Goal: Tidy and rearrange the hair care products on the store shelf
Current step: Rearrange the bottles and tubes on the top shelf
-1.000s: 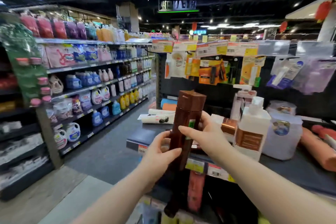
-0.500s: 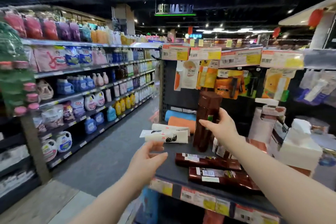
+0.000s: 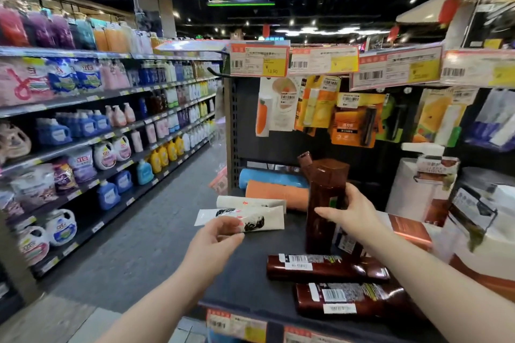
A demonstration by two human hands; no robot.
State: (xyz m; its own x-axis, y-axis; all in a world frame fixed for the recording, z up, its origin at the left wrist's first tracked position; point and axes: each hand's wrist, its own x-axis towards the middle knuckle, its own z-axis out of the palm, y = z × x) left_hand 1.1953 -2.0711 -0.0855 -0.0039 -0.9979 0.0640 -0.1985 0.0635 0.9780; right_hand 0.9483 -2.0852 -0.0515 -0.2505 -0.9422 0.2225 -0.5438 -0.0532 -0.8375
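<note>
A tall brown bottle (image 3: 324, 203) stands upright on the dark shelf (image 3: 250, 267), and my right hand (image 3: 349, 213) grips its middle from the right side. Two more brown bottles, one (image 3: 326, 267) nearer the middle and one (image 3: 354, 299) at the front edge, lie flat on the shelf. Two cream tubes lie at the shelf's left end; my left hand (image 3: 213, 243) reaches over the front tube (image 3: 245, 220) with fingers relaxed, its fingertips at the tube's lower edge. I cannot tell if they touch.
Orange (image 3: 276, 193) and blue (image 3: 271, 178) rolls lie at the shelf's back. White boxed pump bottles (image 3: 418, 189) crowd the right. Carded items (image 3: 351, 120) hang above under price tags (image 3: 259, 61). An aisle of detergent shelves (image 3: 97, 133) runs on the left.
The brown bottle went from both hands in front of me to standing on the shelf. My left hand let go of it and moved toward the cream tube.
</note>
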